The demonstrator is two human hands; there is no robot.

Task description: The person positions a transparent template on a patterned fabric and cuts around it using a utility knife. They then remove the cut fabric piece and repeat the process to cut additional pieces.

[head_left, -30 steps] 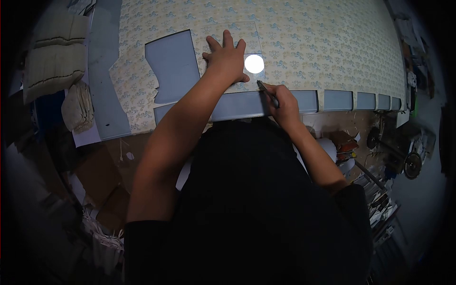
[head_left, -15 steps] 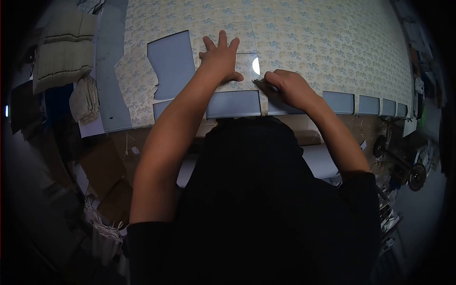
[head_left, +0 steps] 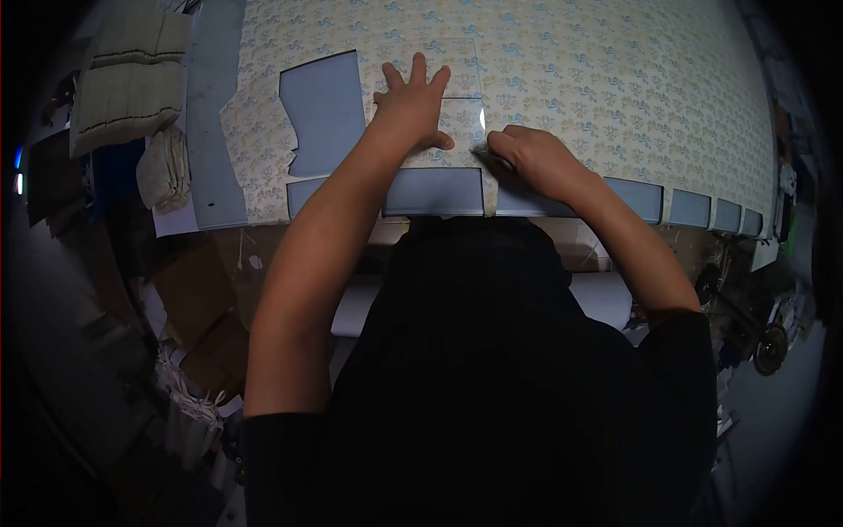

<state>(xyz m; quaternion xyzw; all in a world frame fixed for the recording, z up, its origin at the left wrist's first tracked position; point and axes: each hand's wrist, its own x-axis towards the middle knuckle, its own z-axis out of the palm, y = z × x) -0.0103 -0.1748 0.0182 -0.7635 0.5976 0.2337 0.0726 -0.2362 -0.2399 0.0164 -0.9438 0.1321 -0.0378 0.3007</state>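
A cream fabric (head_left: 606,88) with a small blue and tan print covers the table. On it lies a clear flat template (head_left: 463,75), its straight right edge catching a bright reflection. My left hand (head_left: 411,110) presses down on the template with fingers spread. Close by the template's lower right edge, my right hand (head_left: 540,162) is closed around a slim dark knife (head_left: 493,157), whose tip points left at the fabric. Much of the knife is hidden by the fingers. Left of my left hand, a large cut-out (head_left: 320,110) in the fabric bares the blue-grey tabletop.
Rectangular cut-outs (head_left: 435,191) run along the table's near edge, split by narrow fabric strips. Stacks of folded cloth (head_left: 127,105) sit at the far left. Below are cardboard (head_left: 189,285) and a white roll (head_left: 601,299); a round wheel-like part (head_left: 771,350) stands lower right.
The view has shifted slightly, so the table's left part appears farther right. The reflection on the template has shrunk to a sliver. Both hands stay nearly in place.
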